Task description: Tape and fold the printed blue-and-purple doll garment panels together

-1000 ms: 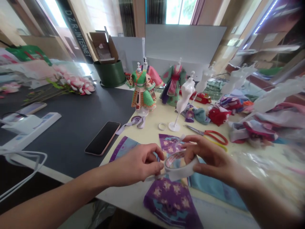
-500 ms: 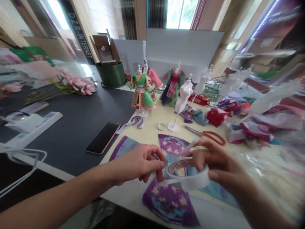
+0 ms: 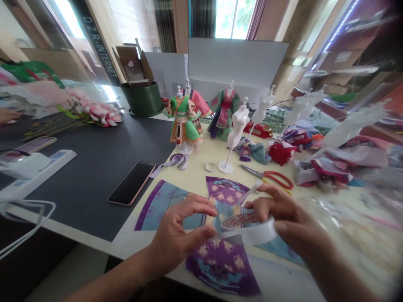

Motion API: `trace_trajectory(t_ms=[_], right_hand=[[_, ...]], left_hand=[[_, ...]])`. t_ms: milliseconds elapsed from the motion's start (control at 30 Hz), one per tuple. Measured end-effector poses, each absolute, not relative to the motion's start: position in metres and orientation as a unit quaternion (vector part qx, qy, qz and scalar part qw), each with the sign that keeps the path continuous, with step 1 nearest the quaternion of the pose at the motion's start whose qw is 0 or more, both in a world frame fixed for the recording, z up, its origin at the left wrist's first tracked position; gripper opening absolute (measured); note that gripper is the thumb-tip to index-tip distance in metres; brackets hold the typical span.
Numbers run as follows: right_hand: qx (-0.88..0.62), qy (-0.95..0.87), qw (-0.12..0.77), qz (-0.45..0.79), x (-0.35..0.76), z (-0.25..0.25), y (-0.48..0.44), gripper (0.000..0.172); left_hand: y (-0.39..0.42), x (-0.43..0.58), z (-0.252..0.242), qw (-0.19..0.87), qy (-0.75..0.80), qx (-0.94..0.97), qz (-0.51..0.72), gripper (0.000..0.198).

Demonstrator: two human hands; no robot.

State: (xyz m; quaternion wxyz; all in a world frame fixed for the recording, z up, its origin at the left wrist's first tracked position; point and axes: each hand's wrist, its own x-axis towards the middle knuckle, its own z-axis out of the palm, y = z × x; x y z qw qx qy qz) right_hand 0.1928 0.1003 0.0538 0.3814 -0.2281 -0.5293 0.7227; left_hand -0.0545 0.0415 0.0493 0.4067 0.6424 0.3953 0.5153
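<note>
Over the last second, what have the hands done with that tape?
The right hand carried the tape roll a little rightward and lower, keeping its grip. The left hand opened its pinch: forefinger lifted, thumb beside the loose strip. The phone, the red scissors and the purple fabric pieces lie as before.
</note>
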Motion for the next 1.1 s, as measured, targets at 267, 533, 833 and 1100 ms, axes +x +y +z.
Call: trace_trajectory(t_ms=[267, 533, 833, 1100], right_hand=[[-0.215, -0.516, 0.376, 0.739, 0.194, 0.053, 0.098, 0.048], [-0.210, -0.522, 0.379, 0.734, 0.191, 0.052, 0.095, 0.048], [-0.202, -0.459, 0.367, 0.783, 0.188, 0.047, 0.094, 0.049], [-0.200, -0.386, 0.390, 0.812, 0.187, 0.043, 0.093, 0.050]], left_hand=[[0.047, -0.039, 0.063, 0.577, 0.389, 0.589, 0.412, 0.023], [0.052, -0.036, 0.057, 0.625, 0.384, 0.569, 0.371, 0.014], [0.050, -0.035, 0.049, 0.698, 0.340, 0.508, 0.374, 0.010], [0.049, -0.032, 0.044, 0.725, 0.321, 0.477, 0.379, 0.016]])
